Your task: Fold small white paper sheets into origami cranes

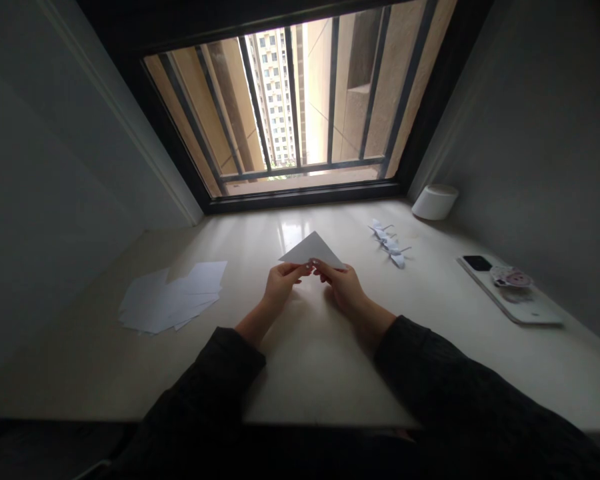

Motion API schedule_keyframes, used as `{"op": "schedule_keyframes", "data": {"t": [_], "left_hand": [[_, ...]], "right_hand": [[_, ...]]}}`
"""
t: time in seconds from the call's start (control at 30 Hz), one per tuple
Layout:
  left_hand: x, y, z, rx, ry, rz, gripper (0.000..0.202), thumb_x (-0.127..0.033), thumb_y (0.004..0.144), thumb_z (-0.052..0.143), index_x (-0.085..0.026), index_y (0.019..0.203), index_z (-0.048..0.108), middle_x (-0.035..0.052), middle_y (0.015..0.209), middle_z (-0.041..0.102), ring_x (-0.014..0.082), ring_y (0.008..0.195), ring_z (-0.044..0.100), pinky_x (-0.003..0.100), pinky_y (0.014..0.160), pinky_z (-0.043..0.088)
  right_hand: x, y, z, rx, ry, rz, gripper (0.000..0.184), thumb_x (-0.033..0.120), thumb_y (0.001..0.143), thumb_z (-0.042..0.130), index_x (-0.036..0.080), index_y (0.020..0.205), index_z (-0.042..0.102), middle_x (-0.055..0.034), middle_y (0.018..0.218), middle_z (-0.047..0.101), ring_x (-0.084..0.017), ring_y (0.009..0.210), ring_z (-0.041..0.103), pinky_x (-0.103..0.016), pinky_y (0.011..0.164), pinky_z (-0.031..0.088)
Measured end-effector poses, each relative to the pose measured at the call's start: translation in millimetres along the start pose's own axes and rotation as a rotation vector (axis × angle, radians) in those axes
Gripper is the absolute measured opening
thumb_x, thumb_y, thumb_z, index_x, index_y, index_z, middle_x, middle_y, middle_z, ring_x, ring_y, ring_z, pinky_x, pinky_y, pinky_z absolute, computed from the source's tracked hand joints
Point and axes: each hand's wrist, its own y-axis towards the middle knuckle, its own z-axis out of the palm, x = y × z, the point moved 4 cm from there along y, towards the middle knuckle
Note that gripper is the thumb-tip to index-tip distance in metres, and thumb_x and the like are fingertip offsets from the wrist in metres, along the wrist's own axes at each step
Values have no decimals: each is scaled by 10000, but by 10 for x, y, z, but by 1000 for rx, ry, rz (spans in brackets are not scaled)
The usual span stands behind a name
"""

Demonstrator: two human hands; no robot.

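A white sheet folded into a triangle [313,250] is held just above the pale table [305,360], its point aimed at the window. My left hand [280,283] pinches its near edge from the left. My right hand [344,285] pinches the same edge from the right, fingertips almost meeting those of the left. Both arms wear dark sleeves.
A fanned stack of white paper sheets [173,300] lies to the left. Several small folded paper figures [390,243] sit right of centre. A phone [510,290] with a round sticker grip lies far right, a white round device [435,201] near the barred window [300,107].
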Motion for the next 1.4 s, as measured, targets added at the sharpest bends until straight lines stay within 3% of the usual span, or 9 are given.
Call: {"op": "schedule_keyframes", "data": {"t": [0.43, 0.7, 0.93, 1.17, 1.4], "left_hand": [[-77, 136, -254, -143, -52, 27, 351, -494, 581, 771, -174, 689, 675, 73, 799, 699, 196, 832, 634, 267, 680, 415], [-53, 102, -193, -90, -91, 29, 345, -496, 615, 748, -182, 665, 614, 67, 803, 699, 205, 861, 640, 267, 681, 434], [-74, 82, -174, -57, -68, 34, 384, -537, 692, 673, -178, 816, 731, 117, 959, 717, 248, 947, 638, 312, 724, 435], [-59, 92, -194, -92, -37, 10, 390, -531, 694, 665, -163, 794, 743, 128, 930, 725, 264, 942, 642, 327, 728, 429], [-64, 158, -356, -256, -44, 99, 444, -585, 750, 582, -187, 903, 707, 103, 997, 711, 217, 886, 645, 286, 668, 439]], "right_hand": [[8, 42, -54, -46, -52, 42, 337, 440, 560, 812, 146, 646, 674, -43, 601, 627, -132, 557, 497, -286, 545, 377], [12, 112, -117, -132, -51, 42, 364, 468, 518, 822, 150, 564, 652, -47, 577, 624, -123, 516, 485, -278, 498, 370], [9, 175, -189, -172, -11, 58, 364, 458, 503, 836, 153, 533, 639, -36, 560, 616, -107, 502, 477, -272, 490, 359], [22, 148, -167, -164, -2, 37, 403, 509, 518, 818, 152, 529, 633, -50, 563, 616, -112, 494, 471, -275, 481, 372], [144, 105, -172, -184, -143, -90, 408, 556, 611, 749, 183, 481, 646, -44, 514, 605, -125, 509, 482, -272, 521, 407]]}}
